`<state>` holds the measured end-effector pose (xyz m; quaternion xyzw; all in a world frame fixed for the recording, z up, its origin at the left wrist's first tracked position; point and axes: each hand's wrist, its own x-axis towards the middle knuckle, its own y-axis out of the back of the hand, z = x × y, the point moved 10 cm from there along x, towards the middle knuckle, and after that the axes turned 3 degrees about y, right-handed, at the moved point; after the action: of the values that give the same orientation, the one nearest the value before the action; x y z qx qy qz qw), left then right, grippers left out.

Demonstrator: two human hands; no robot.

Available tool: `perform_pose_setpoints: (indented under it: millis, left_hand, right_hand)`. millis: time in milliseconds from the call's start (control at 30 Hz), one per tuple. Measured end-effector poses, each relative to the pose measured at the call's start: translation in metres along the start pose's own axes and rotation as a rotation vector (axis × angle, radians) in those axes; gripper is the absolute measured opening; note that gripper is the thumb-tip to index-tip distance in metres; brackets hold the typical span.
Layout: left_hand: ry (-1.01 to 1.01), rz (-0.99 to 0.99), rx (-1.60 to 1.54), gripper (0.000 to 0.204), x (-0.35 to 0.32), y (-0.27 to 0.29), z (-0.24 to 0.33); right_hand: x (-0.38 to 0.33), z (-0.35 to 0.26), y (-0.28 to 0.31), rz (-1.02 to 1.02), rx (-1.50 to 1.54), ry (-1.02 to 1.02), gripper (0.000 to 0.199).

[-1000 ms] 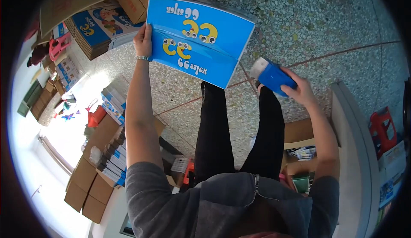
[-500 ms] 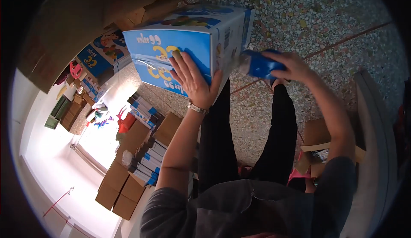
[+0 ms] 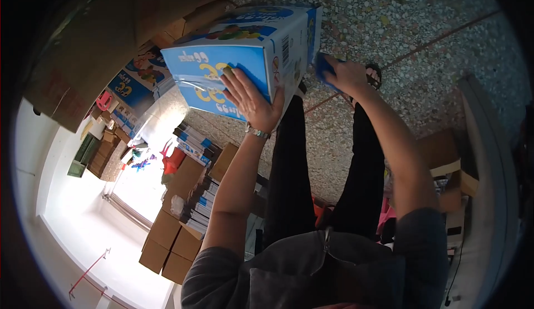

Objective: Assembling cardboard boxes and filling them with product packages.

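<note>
A blue and white printed carton (image 3: 245, 56) stands in front of me, with a shiny strip of clear tape (image 3: 189, 82) along the seam of its blue face. My left hand (image 3: 257, 106) lies flat on that face, its fingers stretched out and pressing near the right edge. At the carton's far right side, my right hand (image 3: 348, 77) is closed around a blue tape dispenser (image 3: 322, 67). The dispenser is held close against the white side, low down; most of it is hidden by the hand, and whether it touches the carton I cannot tell.
Another printed carton (image 3: 133, 81) and a big brown box (image 3: 83, 53) stand at the left. Stacked flat packs (image 3: 203, 203) and brown cartons (image 3: 169, 248) are at the lower left. My feet are on the speckled floor (image 3: 417, 25); an open box (image 3: 456, 186) sits at the right.
My right hand has moved left with the tape dispenser, up to the carton's far side. My left hand stays flat on the carton, and the view has shifted slightly.
</note>
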<state>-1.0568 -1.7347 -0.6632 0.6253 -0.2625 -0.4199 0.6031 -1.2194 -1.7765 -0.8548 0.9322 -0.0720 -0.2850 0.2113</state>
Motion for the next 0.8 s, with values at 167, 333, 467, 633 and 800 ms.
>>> perform_pose_setpoints:
  millis: [167,333,467,633,800]
  left_hand:
    - [-0.004,0.008,-0.043,0.104,-0.002,0.002,-0.001]
    - [-0.106,-0.052,0.058,0.105,-0.025,0.011,-0.043]
    - [-0.282,-0.279,0.169,0.094,-0.077,0.004,-0.110]
    - [-0.514,-0.320,0.091,0.083,-0.130,0.022,-0.140]
    - [-0.264,-0.162,-0.196,0.075,-0.026,0.076,-0.079]
  right_hand:
    - [-0.037,0.056,-0.023,-0.111,-0.142,-0.440,0.054]
    - [-0.082,0.041,0.026,0.121,-0.217,-0.404,0.055]
    - [-0.113,0.016,0.060,0.234,-0.190,-0.353,0.057]
    - [-0.131,-0.042,0.093,0.291,-0.250,-0.318,0.057]
    - [-0.133,-0.181,0.174,0.526,0.047,-0.316,0.057]
